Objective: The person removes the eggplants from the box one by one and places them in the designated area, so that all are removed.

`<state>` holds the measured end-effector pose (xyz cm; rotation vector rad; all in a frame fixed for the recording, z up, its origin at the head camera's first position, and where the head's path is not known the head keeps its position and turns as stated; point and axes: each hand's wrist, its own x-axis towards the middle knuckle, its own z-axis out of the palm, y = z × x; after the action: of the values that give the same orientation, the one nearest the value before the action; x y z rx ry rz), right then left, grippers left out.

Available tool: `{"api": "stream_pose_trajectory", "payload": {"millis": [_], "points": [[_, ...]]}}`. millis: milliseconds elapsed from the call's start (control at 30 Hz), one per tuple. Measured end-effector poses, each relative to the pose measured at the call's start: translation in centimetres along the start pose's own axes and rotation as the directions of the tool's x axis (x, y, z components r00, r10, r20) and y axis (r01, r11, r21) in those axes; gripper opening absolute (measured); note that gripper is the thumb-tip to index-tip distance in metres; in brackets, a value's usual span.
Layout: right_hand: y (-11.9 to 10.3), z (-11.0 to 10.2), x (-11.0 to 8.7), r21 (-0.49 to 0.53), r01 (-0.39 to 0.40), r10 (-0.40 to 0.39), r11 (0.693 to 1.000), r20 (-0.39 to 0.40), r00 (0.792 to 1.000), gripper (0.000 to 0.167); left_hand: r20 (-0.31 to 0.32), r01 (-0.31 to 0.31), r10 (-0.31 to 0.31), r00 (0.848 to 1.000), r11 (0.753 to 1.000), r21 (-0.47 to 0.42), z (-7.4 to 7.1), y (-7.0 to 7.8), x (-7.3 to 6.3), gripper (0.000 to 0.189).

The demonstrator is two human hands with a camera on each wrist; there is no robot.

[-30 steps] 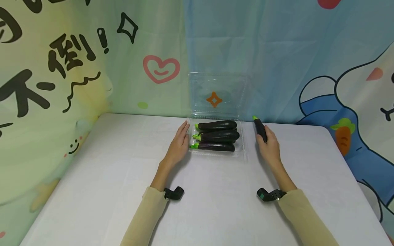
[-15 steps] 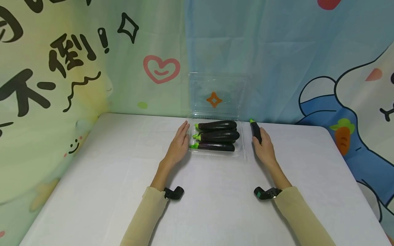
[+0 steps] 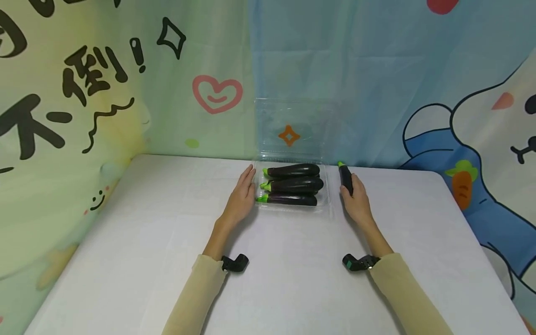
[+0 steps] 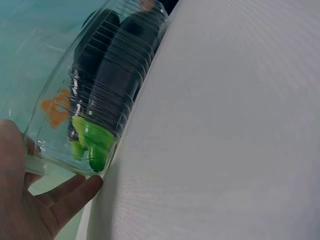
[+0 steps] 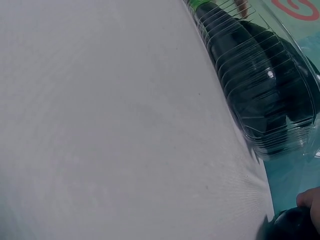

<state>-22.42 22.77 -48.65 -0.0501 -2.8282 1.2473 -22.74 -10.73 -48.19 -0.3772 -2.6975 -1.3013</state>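
Note:
A clear plastic clamshell box (image 3: 326, 201) lies on the table with its lid up at the back. Three dark eggplants (image 3: 295, 185) show inside it, side by side with green stem ends to the left. My left hand (image 3: 239, 200) rests against the box's left end, fingers fairly straight; in the left wrist view its fingertips (image 4: 90, 186) touch the lower edge. Just right of the box, my right hand (image 3: 357, 201) grips another eggplant (image 3: 345, 177), stem end pointing away from me. Only its dark blunt end (image 5: 294, 225) appears in the right wrist view.
The white table (image 3: 289, 274) ends right behind the box, where a printed curtain (image 3: 368, 93) hangs. The transparent lid (image 3: 295, 125) stands up in front of that curtain. Black cameras are strapped to both wrists.
My right hand has moved a little left, bringing its eggplant closer to the box. The left hand has stayed at the box's left end. The head view has shifted slightly.

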Motion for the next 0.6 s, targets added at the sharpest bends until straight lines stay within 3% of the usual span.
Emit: {"api": "stream_pose_trajectory", "payload": {"millis": [600], "points": [[-0.19, 0.52, -0.15, -0.017, -0.029, 0.029, 0.999, -0.031, 0.999, 0.062, 0.007, 0.004, -0.004, 1.000, 1.000, -0.007, -0.10, 0.13, -0.14, 0.049]]}}
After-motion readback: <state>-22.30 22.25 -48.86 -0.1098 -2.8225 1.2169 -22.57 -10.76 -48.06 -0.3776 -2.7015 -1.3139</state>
